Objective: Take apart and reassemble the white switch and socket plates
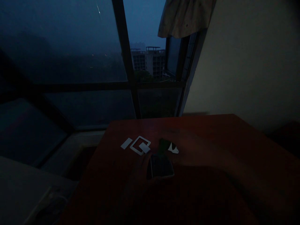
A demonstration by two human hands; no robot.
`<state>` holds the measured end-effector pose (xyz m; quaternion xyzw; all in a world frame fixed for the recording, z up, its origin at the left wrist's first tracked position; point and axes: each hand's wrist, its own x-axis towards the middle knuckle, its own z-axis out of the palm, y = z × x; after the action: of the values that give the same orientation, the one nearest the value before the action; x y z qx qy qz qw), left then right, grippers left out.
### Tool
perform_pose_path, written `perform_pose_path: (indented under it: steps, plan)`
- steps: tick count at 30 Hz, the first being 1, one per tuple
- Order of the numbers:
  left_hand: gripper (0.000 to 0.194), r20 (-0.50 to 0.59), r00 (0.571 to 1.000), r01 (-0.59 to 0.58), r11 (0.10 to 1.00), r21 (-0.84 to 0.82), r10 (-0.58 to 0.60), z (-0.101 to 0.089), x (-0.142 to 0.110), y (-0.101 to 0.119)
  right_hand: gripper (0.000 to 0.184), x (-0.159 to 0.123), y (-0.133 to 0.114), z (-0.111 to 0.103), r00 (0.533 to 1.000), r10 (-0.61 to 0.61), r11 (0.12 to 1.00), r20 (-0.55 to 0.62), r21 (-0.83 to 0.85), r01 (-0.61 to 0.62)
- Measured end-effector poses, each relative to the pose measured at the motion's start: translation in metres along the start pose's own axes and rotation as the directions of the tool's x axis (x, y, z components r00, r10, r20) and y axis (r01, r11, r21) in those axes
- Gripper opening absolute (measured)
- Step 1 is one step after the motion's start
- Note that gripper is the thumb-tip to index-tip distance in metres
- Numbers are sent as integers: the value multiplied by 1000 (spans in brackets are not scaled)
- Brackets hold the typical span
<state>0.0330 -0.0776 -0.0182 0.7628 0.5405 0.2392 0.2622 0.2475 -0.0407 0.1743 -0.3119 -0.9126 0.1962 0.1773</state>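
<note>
The room is very dark. On the reddish wooden table (211,131), my left hand (142,168) shows only as a dim shape, closed on the left edge of a dark square part with a pale rim (162,167). My right hand (187,148) reaches in from the right. Its fingertips are at a small white piece (173,149), which is partly covered, and the fingers are lost in the dark. Just left of these lie a white square frame (137,147), a white tab (144,147) resting on it and a second white tab (126,143).
The table stands against a large dark-framed window (127,62) with a building outside. A curtain (185,15) hangs at the top. A pale wall (246,62) is to the right. The table's left edge drops to a lower ledge (77,143).
</note>
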Motion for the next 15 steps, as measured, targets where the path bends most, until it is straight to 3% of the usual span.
perform_pose_path:
  steps: [3, 7, 11, 15]
  plan:
    - [75, 11, 1000, -8, 1000, -26, 8, -6, -1, 2, 29, -17, 12, 3, 997, 47, 987, -58, 159, -37]
    - [63, -7, 1000, -9, 999, 42, 9, -19, 0, 9, 26, -48, 40, 25, 937, 293, 899, -192, 388, -201]
    - [36, 3, 998, -63, 976, 208, 64, -36, 7, 23, 23, -82, 66, 57, 789, 525, 775, -319, 562, -289]
    - [18, 170, 984, -110, 936, 333, 55, -50, 17, 39, 23, -105, 76, 84, 626, 684, 660, -374, 682, -314]
